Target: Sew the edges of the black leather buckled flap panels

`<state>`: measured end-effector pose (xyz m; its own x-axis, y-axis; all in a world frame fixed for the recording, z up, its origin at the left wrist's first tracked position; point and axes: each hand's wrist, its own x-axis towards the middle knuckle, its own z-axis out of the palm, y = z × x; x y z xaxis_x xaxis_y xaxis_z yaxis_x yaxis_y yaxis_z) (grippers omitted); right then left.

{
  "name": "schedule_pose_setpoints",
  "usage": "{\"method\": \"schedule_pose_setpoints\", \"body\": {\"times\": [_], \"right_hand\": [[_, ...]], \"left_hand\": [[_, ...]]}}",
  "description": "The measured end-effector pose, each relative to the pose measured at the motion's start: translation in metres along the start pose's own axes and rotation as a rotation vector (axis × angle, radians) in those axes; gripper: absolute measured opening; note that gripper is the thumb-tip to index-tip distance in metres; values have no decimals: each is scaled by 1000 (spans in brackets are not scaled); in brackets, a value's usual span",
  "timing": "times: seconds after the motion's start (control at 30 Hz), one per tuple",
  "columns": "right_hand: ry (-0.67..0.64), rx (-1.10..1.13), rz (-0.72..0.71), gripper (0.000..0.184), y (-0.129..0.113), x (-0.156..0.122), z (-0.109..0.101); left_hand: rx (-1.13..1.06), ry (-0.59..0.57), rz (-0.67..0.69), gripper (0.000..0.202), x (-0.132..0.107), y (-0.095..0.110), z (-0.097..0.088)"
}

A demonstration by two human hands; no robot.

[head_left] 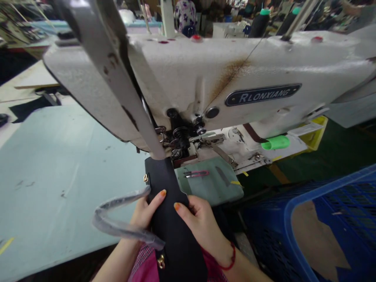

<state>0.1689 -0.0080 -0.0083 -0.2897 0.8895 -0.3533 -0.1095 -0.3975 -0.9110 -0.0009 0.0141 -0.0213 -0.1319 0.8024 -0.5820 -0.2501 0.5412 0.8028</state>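
Between my two hands is a long black bag panel (173, 231) with gold ring fittings along its left side. A handle wrapped in clear plastic (113, 225) loops out from it to the left. My left hand (146, 211) grips the panel's left edge, thumb on top. On the right edge my right hand (201, 217) is closed the same way, its fingers partly hidden underneath. The panel's far end lies under the head of a white sewing machine (176, 78), close to the presser area; the needle itself is hidden.
Pink-handled thread snips (196, 173) lie on the small machine bed (211, 188). A pale green worktable (73, 168) extends left. At lower right stands a blue plastic basket (293, 207) with brown sheet material inside. A green tube (275, 143) sits under the machine arm.
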Motion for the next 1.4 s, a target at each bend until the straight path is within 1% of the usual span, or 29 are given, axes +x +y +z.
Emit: {"method": "schedule_pose_setpoints", "body": {"times": [0.17, 0.33, 0.43, 0.53, 0.67, 0.93, 1.0, 1.13, 1.4], "right_hand": [[32, -15, 26, 42, -1, 0, 1], [22, -43, 10, 41, -4, 3, -1], [47, -81, 3, 41, -8, 8, 0], [66, -110, -12, 41, -11, 15, 2], [70, -110, -14, 41, -12, 26, 5], [57, -67, -36, 37, -19, 47, 8], [64, -67, -44, 36, -22, 52, 9], [68, -54, -70, 35, -26, 63, 9], [55, -111, -138, 40, -28, 86, 9]], "left_hand": [[-63, -5, -23, 73, -9, 5, 7], [-101, -41, -17, 70, -6, 3, 9], [-102, -24, -18, 69, 1, 3, 7], [-101, -50, -17, 65, 8, 8, 6], [-126, -86, -27, 61, 15, 17, 6], [-88, -91, 4, 55, 36, 35, 3], [-74, -89, 11, 55, 40, 38, 2], [-49, -87, 55, 58, 50, 44, 1], [4, -107, 159, 63, 76, 50, -7]]}}
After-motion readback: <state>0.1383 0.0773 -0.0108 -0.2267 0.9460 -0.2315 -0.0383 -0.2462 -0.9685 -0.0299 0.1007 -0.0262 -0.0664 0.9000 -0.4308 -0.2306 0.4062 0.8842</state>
